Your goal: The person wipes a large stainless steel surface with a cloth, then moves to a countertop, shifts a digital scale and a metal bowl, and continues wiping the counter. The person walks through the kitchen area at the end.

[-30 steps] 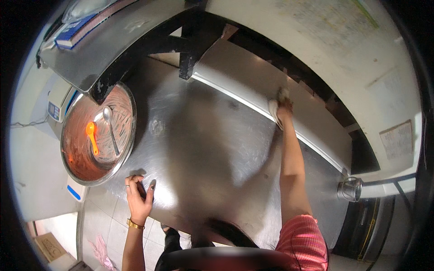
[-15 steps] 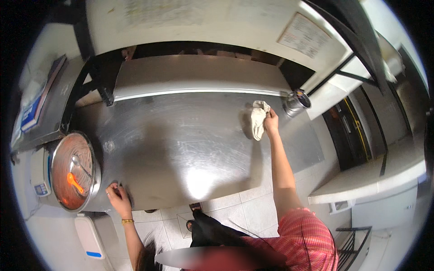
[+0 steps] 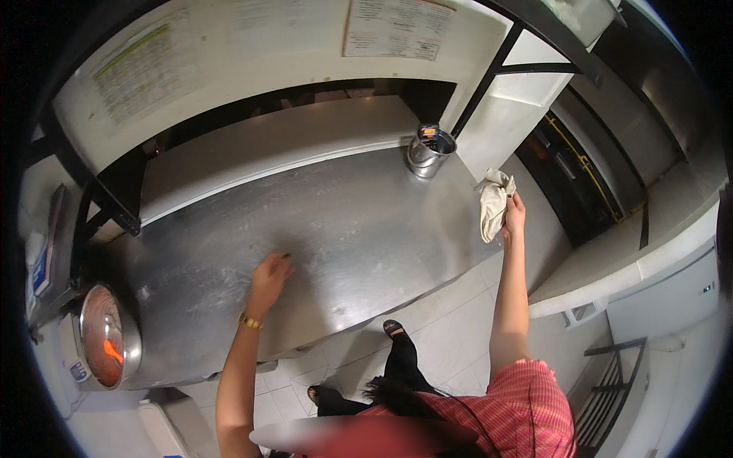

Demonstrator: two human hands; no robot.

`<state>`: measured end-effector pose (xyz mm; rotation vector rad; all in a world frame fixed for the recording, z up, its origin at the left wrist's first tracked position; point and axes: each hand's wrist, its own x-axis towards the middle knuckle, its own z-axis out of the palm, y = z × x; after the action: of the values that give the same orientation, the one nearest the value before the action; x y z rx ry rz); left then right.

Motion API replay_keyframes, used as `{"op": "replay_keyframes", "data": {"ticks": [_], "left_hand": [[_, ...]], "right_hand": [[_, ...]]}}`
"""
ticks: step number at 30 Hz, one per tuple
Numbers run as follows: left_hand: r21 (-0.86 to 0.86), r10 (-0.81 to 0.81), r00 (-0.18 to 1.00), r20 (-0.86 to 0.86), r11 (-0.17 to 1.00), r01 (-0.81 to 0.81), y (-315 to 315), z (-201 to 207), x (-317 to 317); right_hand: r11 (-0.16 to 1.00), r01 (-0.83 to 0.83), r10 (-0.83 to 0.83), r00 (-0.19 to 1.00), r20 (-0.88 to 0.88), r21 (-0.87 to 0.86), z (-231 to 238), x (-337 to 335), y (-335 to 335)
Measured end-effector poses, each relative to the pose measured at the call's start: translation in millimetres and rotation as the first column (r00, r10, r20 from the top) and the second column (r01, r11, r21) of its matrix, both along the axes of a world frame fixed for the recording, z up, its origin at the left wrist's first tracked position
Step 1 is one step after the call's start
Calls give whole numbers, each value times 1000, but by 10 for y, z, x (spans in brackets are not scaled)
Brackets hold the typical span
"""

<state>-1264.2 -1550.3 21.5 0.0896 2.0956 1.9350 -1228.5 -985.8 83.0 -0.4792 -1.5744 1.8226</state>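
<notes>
nearby, a steel cup [image 3: 429, 153] holds utensils; right hand [image 3: 515, 214] grips cloth [image 3: 492, 204].

Left hand [image 3: 269, 276] is lying palm down, fingers spread and slightly curled, wrist wearing a gold bracelet, forearm reaching up from lower edge. Right hand [image 3: 513, 212] is stretching far out to the right, arm nearly straight, fingers pinching closed at the top, wrist slightly bent.

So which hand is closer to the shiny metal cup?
Right. The right hand holds a white cloth just beside the metal cup, at the table's end. The left hand rests flat mid-table, far from it.
</notes>
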Motion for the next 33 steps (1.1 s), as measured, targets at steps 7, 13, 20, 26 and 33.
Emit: {"op": "replay_keyframes", "data": {"ticks": [7,13,20,26,33], "left_hand": [[-15,-162,987,3,987,162,2518,332,-1190],[195,140,943,301,959,-205,3945,334,-1927],[-11,199,967,156,980,-200,4130,329,-2068],[20,351,936,-33,936,-350,3147,352,-1735],[-177,677,736,-3,724,-667,1789,1015,-799]], "right_hand": [[991,-132,133,991,-1,-28,-336,-850,1293],[943,-333,332,936,120,-11,-583,-1607,1534],[823,-562,551,825,128,82,-684,-2792,1229],[492,-637,406,771,490,594,-986,-3897,671],[-39,-687,-106,725,681,725,-1753,-5123,-31]]}}
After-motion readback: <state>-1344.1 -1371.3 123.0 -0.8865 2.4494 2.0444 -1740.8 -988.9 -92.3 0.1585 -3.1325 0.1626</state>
